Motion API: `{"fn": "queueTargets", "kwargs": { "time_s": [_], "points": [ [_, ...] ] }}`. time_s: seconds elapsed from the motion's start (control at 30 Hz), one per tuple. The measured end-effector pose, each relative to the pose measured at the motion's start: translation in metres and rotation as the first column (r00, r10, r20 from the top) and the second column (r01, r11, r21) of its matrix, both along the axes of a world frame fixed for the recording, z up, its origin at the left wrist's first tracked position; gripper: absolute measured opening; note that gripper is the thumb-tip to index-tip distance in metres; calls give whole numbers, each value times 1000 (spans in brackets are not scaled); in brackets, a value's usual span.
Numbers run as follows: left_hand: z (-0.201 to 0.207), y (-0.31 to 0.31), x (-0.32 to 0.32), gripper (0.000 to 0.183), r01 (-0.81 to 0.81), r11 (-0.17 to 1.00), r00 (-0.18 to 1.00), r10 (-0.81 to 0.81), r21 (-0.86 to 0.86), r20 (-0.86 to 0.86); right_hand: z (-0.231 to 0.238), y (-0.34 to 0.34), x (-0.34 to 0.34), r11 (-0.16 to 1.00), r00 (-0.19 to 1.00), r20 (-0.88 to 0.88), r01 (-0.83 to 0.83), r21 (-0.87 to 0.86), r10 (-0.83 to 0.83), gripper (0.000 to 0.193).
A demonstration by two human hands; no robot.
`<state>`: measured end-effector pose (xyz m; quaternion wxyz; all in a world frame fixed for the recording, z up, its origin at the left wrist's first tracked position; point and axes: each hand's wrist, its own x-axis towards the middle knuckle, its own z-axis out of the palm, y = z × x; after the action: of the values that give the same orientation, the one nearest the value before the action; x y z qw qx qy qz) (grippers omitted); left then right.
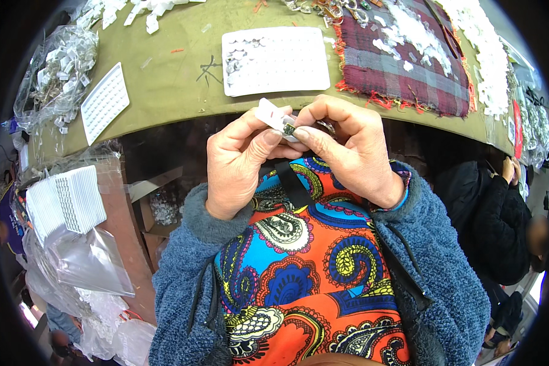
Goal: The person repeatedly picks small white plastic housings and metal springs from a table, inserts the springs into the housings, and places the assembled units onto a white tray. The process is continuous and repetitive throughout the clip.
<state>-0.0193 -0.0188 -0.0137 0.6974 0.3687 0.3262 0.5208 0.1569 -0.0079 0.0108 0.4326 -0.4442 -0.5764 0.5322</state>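
Note:
My left hand (241, 160) pinches a small white card (271, 114) between thumb and fingers, just in front of the table edge. Against the card's lower end is a small dark piece with greenish-gold specks (289, 129), partly covered by my fingertips. My right hand (348, 143) closes thumb and forefinger on this piece. A thin gold-coloured curved band (329, 127) shows behind the right thumb; whether it joins the dark piece I cannot tell. Beyond my hands, a white tray (299, 61) with rows of small dimples lies on the olive tabletop (165, 79), silvery pieces along its left side.
A dimpled white panel (105, 102) and a plastic bag of small white pieces (58, 70) lie at left. A plaid cloth (402, 76) bears white scraps at right. Stacked white cards (67, 198) stand lower left. Another person's dark sleeve (500, 207) is at right.

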Motion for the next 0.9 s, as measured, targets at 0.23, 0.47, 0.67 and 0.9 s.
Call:
{"fn": "queueTargets", "kwargs": {
  "time_s": [0.23, 0.47, 0.67, 0.9],
  "points": [
    [-6, 1, 1, 29, 33, 991, 983, -9, -128, 184, 6, 2, 2, 899, 948, 315, -94, 427, -51, 14],
    [-10, 2, 1, 23, -8, 992, 992, 23, -122, 125, -3, 5, -6, 749, 875, 459, -200, 632, -154, 21],
    [0, -3, 5, 25, -177, 982, 984, 175, 66, 31, -1, 3, 0, 856, 958, 283, -109, 505, -45, 23],
    [0, 0, 9, 21, -199, 973, 980, 198, 114, 25, -5, 1, -1, 972, 997, 69, 16, 236, -33, 12]
  ]
}}
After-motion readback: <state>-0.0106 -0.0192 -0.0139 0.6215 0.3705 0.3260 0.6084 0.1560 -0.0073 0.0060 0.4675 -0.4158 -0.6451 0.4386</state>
